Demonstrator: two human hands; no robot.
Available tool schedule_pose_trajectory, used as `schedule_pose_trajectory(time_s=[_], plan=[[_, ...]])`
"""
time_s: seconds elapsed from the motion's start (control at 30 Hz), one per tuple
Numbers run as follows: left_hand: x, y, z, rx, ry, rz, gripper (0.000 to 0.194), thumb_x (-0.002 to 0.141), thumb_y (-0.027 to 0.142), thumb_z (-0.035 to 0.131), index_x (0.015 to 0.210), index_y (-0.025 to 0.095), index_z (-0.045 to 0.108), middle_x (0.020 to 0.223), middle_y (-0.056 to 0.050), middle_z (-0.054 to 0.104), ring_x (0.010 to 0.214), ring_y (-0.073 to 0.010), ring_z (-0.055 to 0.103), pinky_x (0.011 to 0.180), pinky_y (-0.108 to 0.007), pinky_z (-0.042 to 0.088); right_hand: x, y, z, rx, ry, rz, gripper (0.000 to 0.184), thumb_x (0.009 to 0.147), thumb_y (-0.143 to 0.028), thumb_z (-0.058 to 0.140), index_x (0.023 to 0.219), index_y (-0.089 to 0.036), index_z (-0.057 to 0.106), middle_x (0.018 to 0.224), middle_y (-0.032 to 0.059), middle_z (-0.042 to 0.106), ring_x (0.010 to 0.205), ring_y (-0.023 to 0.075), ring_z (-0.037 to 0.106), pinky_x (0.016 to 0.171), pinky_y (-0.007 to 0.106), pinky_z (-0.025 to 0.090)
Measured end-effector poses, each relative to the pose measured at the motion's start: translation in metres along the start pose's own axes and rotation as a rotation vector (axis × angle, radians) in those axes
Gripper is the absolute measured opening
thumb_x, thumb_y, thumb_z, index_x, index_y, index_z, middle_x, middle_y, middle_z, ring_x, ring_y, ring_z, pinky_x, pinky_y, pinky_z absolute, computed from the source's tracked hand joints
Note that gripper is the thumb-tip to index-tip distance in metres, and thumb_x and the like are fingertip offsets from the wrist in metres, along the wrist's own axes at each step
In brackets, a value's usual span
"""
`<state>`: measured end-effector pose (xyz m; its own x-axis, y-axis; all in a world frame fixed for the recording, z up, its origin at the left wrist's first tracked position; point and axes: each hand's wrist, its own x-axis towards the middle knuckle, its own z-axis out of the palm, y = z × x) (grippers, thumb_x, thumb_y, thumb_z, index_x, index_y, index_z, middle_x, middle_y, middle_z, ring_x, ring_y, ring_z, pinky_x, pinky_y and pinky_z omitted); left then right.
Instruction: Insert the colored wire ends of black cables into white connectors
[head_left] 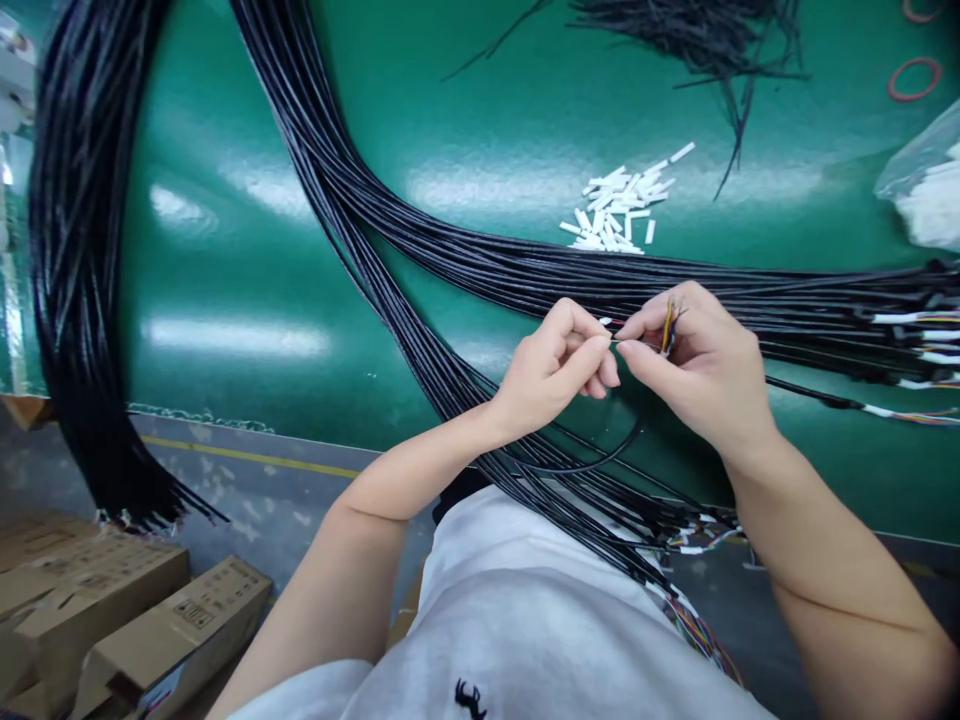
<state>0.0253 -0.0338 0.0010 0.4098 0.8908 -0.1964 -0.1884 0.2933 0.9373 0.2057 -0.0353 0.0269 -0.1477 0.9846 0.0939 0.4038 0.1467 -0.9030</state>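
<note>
My left hand [559,360] is closed in a pinch, thumb against forefinger. Facing it, my right hand [694,365] pinches too, and the fingertips of both hands nearly meet. A thin wire [615,340] spans the small gap between them, mostly hidden by the fingers. Yellow and dark wires [669,325] fan up out of my right palm. A small white sleeve [604,321] shows at my left forefinger; I cannot tell whether it is on a wire. Below the hands, a black cable [611,455] curves beside the near cable bundle [420,350].
Black cables [480,262] run across the green table [240,270] behind my hands. Past them lie a pile of white sleeves [619,205] and black strands [690,35]. A plastic bag [930,185] is at right. Another bundle [86,250] hangs over the left edge above cardboard boxes [180,625].
</note>
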Motion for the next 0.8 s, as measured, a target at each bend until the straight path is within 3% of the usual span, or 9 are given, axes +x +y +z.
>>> schedule_pose_trajectory(time_s=[0.17,0.27,0.4,0.63,0.8], plan=[[0.003,-0.002,-0.004,0.063,0.015,0.1,0.043,0.094,0.061,0.069,0.098,0.022,0.051,0.078,0.005,0.072,0.064,-0.0053,0.067,0.064,-0.019,0.052,-0.001,-0.004,0.001,-0.017,0.015,0.021,0.018,0.082,-0.008,0.069,0.077,-0.025,0.064,0.083,0.0002,0.056,0.069,0.0135,0.052,0.061,0.032,0.045],[0.01,0.003,-0.009,-0.084,0.033,-0.014,0.046,0.093,0.062,0.07,0.109,0.022,0.055,0.08,0.005,0.072,0.064,-0.0054,0.067,0.063,-0.019,0.051,-0.002,-0.007,0.003,-0.012,0.025,0.023,0.018,0.082,-0.009,0.067,0.076,-0.025,0.062,0.084,0.0007,0.054,0.067,0.0131,0.052,0.058,0.032,0.045],[0.017,0.006,-0.015,-0.168,-0.079,-0.185,0.046,0.086,0.057,0.08,0.106,0.019,0.066,0.082,0.003,0.071,0.066,-0.0039,0.064,0.064,-0.018,0.051,-0.004,-0.009,0.005,-0.048,0.038,-0.021,0.02,0.08,-0.007,0.065,0.076,-0.026,0.06,0.084,0.0016,0.055,0.066,0.0137,0.052,0.054,0.031,0.044],[0.017,0.002,-0.014,-0.204,-0.078,-0.166,0.04,0.081,0.045,0.088,0.106,0.019,0.07,0.087,0.001,0.073,0.07,-0.0047,0.063,0.068,-0.019,0.052,-0.005,-0.007,0.005,-0.227,0.135,-0.107,0.015,0.083,-0.015,0.065,0.076,-0.026,0.057,0.086,0.0038,0.054,0.064,0.0147,0.048,0.051,0.032,0.047],[0.017,0.002,-0.014,-0.197,-0.058,-0.148,0.033,0.083,0.043,0.086,0.1,0.018,0.072,0.085,0.001,0.071,0.07,-0.0045,0.061,0.067,-0.018,0.051,-0.005,-0.005,0.005,-0.272,0.137,-0.111,0.017,0.079,-0.012,0.066,0.076,-0.026,0.056,0.086,0.0049,0.056,0.065,0.0158,0.05,0.053,0.033,0.046]])
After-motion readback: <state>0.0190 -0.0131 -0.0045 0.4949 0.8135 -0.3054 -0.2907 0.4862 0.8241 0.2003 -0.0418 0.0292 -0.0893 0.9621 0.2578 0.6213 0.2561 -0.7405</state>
